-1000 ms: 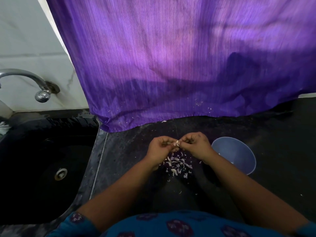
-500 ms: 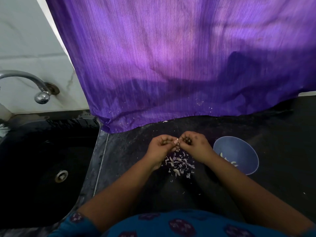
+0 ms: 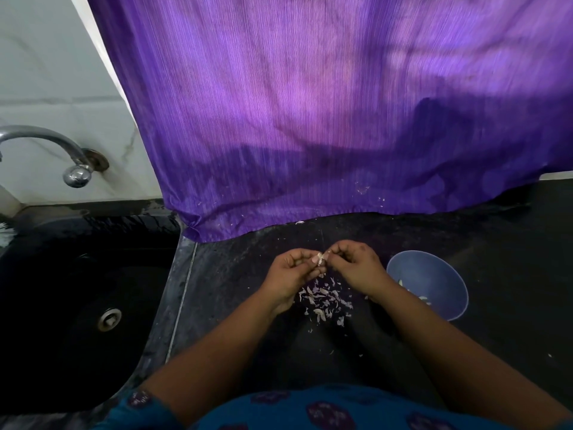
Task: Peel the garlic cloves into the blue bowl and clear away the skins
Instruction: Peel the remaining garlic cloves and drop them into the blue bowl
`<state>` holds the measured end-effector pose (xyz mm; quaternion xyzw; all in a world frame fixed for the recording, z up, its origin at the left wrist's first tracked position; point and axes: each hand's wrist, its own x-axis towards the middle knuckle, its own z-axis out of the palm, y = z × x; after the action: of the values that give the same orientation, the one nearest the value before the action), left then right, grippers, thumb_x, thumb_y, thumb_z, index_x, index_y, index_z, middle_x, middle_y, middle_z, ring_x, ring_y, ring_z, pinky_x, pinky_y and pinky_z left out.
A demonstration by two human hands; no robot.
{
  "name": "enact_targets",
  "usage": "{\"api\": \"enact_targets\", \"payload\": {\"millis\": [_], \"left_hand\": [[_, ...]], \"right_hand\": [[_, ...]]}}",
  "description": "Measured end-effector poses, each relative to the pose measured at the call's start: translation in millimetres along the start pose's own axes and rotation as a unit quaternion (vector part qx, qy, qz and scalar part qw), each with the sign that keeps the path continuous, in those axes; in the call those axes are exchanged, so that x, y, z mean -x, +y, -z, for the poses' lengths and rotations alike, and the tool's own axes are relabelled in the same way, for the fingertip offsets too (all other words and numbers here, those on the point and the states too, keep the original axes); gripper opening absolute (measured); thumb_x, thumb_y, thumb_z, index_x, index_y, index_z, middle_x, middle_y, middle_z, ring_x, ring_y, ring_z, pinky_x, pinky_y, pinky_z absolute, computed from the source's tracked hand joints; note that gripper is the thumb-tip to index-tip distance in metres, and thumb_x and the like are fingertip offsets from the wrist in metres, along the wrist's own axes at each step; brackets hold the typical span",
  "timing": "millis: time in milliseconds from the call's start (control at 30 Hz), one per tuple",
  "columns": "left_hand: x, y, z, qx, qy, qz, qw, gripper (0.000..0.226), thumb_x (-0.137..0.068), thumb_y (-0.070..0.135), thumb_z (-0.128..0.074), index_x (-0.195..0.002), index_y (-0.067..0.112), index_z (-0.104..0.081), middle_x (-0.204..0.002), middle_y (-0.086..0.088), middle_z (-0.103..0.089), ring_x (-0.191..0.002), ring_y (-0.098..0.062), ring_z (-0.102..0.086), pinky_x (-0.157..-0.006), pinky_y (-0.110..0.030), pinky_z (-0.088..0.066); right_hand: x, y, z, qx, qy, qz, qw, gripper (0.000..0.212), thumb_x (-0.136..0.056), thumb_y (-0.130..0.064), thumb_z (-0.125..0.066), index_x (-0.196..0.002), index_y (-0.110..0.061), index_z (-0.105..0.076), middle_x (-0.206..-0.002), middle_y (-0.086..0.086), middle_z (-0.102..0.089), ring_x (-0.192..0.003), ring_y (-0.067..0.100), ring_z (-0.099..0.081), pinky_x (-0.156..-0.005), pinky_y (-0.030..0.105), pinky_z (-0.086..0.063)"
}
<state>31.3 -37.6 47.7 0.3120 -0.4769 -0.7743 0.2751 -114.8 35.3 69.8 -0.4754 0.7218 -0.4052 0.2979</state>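
Observation:
A small pale garlic clove (image 3: pixel 320 258) is pinched between my two hands above the dark counter. My left hand (image 3: pixel 293 273) grips it from the left with curled fingers. My right hand (image 3: pixel 356 266) pinches at its right end. Below them lies a heap of pale garlic skins (image 3: pixel 325 301) on the counter. The blue bowl (image 3: pixel 434 280) stands just right of my right wrist, with a few peeled cloves (image 3: pixel 421 297) inside, partly hidden by my forearm.
A black sink (image 3: pixel 86 305) with a metal drain lies to the left, under a chrome tap (image 3: pixel 73 169). A purple cloth (image 3: pixel 310 119) hangs over the counter's back edge. Loose skin flakes dot the dark counter (image 3: pixel 511 259).
Both hands stay together over the skin heap, working the clove with small finger movements. The view has shifted slightly, showing more of the bowl.

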Motion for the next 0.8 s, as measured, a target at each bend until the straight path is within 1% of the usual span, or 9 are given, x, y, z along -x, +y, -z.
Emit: {"api": "enact_targets", "payload": {"millis": [100,167,267,333,433,500,533,633,800], "left_hand": [[1.3,2.5,0.3,-0.009,0.011,-0.006,1.0,0.012,-0.089,-0.002,-0.059,-0.098,0.0,-0.066,-0.082,-0.009,-0.072,-0.075,-0.013,-0.069,-0.078,-0.022,-0.057],[2.0,3.6,0.3,-0.009,0.02,-0.01,1.0,0.011,-0.087,-0.004,-0.061,-0.095,0.001,-0.066,-0.081,-0.009,-0.071,-0.075,-0.013,-0.069,-0.077,-0.022,-0.057],[2.0,3.3,1.2,-0.024,0.019,-0.014,0.999,0.009,-0.088,-0.004,-0.061,-0.094,0.001,-0.065,-0.082,-0.011,-0.071,-0.075,-0.013,-0.069,-0.075,-0.021,-0.057],[2.3,3.8,2.9,-0.04,0.007,-0.014,0.999,0.008,-0.089,-0.002,-0.061,-0.095,0.001,-0.065,-0.084,-0.012,-0.07,-0.075,-0.013,-0.068,-0.076,-0.021,-0.057],[2.0,4.3,4.9,-0.051,-0.009,-0.008,0.999,0.008,-0.089,0.002,-0.061,-0.096,0.003,-0.064,-0.084,-0.01,-0.07,-0.076,-0.013,-0.068,-0.075,-0.021,-0.055],[1.3,3.5,4.5,-0.039,-0.011,-0.005,0.999,0.007,-0.09,0.001,-0.06,-0.095,0.005,-0.065,-0.084,-0.01,-0.07,-0.076,-0.013,-0.068,-0.074,-0.02,-0.056],[1.1,3.1,3.7,-0.031,-0.008,-0.004,0.999,0.007,-0.09,0.001,-0.06,-0.094,0.005,-0.065,-0.084,-0.009,-0.07,-0.076,-0.013,-0.068,-0.075,-0.02,-0.056],[1.2,3.4,2.0,-0.006,-0.006,-0.005,1.0,0.009,-0.089,0.001,-0.062,-0.097,0.003,-0.065,-0.084,-0.007,-0.071,-0.078,-0.013,-0.069,-0.077,-0.022,-0.056],[1.0,3.2,2.3,-0.014,-0.008,-0.019,1.0,0.014,-0.085,-0.008,-0.062,-0.094,0.002,-0.065,-0.08,-0.007,-0.072,-0.077,-0.014,-0.07,-0.073,-0.021,-0.055]], "right_hand": [[0.7,-1.5,-0.8,-0.003,0.0,0.004,1.0,0.011,-0.088,-0.03,-0.067,-0.085,-0.02,-0.072,-0.076,-0.003,-0.071,-0.074,0.012,-0.066,-0.068,0.024,-0.052],[0.4,-1.2,-1.4,-0.006,-0.006,0.01,1.0,0.01,-0.083,-0.031,-0.073,-0.085,-0.021,-0.072,-0.076,-0.005,-0.072,-0.074,0.006,-0.067,-0.068,0.017,-0.052],[-1.4,2.1,-1.6,-0.009,-0.013,0.012,1.0,0.005,-0.084,-0.025,-0.074,-0.085,-0.02,-0.073,-0.078,-0.005,-0.073,-0.077,0.008,-0.068,-0.074,0.025,-0.055],[-2.9,3.9,-1.0,0.0,-0.019,0.018,1.0,0.005,-0.086,-0.023,-0.071,-0.085,-0.019,-0.073,-0.078,-0.005,-0.072,-0.078,0.009,-0.068,-0.075,0.027,-0.055],[-4.8,4.2,-1.2,0.035,-0.026,0.027,0.999,0.006,-0.089,-0.022,-0.067,-0.086,-0.018,-0.071,-0.077,-0.005,-0.07,-0.071,0.002,-0.063,-0.067,0.018,-0.05],[-6.2,4.3,-2.4,0.052,-0.02,0.037,0.998,0.004,-0.088,-0.018,-0.067,-0.085,-0.017,-0.07,-0.073,-0.006,-0.067,-0.062,-0.005,-0.058,-0.059,0.009,-0.044],[-6.7,4.1,-2.9,0.058,-0.015,0.044,0.997,0.004,-0.087,-0.016,-0.067,-0.084,-0.017,-0.069,-0.072,-0.007,-0.066,-0.06,-0.007,-0.056,-0.056,0.008,-0.043],[-7.8,2.9,-3.4,0.066,-0.007,0.071,0.995,0.005,-0.086,-0.014,-0.068,-0.082,-0.017,-0.067,-0.073,-0.006,-0.066,-0.061,-0.004,-0.058,-0.056,0.009,-0.045],[-8.1,0.9,-1.4,0.069,-0.019,0.083,0.994,0.005,-0.087,-0.013,-0.066,-0.083,-0.014,-0.066,-0.073,-0.006,-0.067,-0.063,-0.002,-0.061,-0.058,0.009,-0.047]]}}
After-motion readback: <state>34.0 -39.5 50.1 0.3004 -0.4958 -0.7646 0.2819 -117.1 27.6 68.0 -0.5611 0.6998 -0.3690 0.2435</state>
